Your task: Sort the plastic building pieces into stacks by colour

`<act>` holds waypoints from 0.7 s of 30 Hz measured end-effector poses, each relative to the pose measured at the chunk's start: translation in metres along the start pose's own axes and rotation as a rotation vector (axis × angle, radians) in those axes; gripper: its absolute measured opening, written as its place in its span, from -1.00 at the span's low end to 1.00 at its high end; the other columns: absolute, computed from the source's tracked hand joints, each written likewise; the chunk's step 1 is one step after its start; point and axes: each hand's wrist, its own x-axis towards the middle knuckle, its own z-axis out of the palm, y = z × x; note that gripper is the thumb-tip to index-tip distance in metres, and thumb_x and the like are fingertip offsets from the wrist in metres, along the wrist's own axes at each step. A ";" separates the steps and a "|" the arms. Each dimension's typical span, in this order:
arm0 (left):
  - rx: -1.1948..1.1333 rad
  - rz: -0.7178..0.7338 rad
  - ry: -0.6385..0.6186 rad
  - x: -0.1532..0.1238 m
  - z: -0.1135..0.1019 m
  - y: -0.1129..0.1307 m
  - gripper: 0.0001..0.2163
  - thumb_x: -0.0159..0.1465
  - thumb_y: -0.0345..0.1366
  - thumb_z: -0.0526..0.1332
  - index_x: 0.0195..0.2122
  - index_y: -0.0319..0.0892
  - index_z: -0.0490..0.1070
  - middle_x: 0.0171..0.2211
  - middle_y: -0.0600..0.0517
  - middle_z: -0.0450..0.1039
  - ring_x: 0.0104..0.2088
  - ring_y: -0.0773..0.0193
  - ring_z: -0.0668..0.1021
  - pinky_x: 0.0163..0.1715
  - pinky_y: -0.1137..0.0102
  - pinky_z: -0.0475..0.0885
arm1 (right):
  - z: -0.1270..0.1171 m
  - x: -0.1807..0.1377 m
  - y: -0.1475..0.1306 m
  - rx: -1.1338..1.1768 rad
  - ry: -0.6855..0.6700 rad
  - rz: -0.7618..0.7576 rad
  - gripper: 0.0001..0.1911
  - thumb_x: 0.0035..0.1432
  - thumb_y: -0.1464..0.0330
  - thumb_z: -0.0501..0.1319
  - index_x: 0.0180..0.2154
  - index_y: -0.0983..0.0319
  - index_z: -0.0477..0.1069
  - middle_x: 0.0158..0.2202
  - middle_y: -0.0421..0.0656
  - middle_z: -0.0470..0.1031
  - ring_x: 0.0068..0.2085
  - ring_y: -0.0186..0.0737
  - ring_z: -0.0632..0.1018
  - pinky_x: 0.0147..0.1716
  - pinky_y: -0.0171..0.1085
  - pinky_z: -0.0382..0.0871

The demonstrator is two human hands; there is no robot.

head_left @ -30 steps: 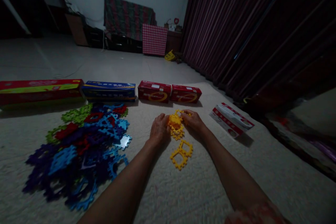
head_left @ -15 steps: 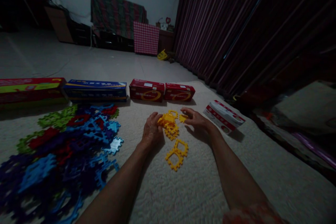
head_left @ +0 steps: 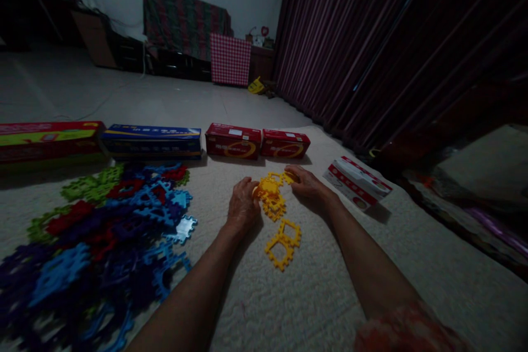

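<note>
My left hand (head_left: 242, 206) curls around the left side of a small heap of yellow interlocking toy pieces (head_left: 270, 190), its fingertips closed on a yellow piece at the edge. On the far right of that heap, my right hand (head_left: 304, 182) has its fingers closed on another notched yellow piece (head_left: 287, 177). Two yellow frame-shaped pieces (head_left: 279, 252) lie closer to me on the quilted mat, touching each other. A large mixed pile of blue, purple, red and green interlocking pieces (head_left: 124, 231) spreads out left of my left forearm.
Behind the pieces stand a red and green box (head_left: 49, 143), a blue box (head_left: 152, 142) and two red boxes (head_left: 233, 142). Right of my right hand is a white and red box (head_left: 357, 182). Dark curtains (head_left: 350, 38) hang at the right.
My right hand's fingers have come in onto the yellow piece at the heap's far right. My left hand stays at the heap's left side. The view has shifted slightly.
</note>
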 end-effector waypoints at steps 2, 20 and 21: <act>0.012 -0.013 -0.017 0.001 -0.002 0.003 -0.60 0.14 -0.56 0.20 -0.02 -0.10 0.52 0.12 -0.11 0.48 0.14 0.00 0.50 0.22 0.02 0.43 | 0.002 0.002 -0.006 -0.042 0.001 -0.059 -0.36 -0.08 0.49 0.19 0.12 0.27 0.47 0.29 0.07 0.36 0.30 0.05 0.36 0.29 0.03 0.23; 0.009 -0.030 -0.007 0.001 -0.003 0.004 -0.59 0.13 -0.57 0.21 0.00 -0.15 0.52 0.13 -0.14 0.48 0.13 0.03 0.51 0.24 0.08 0.40 | -0.014 -0.018 -0.008 0.287 0.118 0.134 -0.37 0.06 0.44 0.19 0.21 0.10 0.36 0.10 -0.08 0.52 0.01 -0.05 0.54 -0.02 -0.13 0.49; 0.009 -0.031 0.002 0.001 -0.003 0.004 -0.59 0.12 -0.58 0.21 -0.01 -0.15 0.52 0.12 -0.13 0.48 0.13 0.03 0.51 0.23 0.08 0.41 | -0.013 -0.019 -0.006 0.323 0.093 0.146 -0.36 0.04 0.45 0.20 0.20 0.10 0.37 0.09 -0.07 0.53 0.03 -0.05 0.54 -0.02 -0.14 0.49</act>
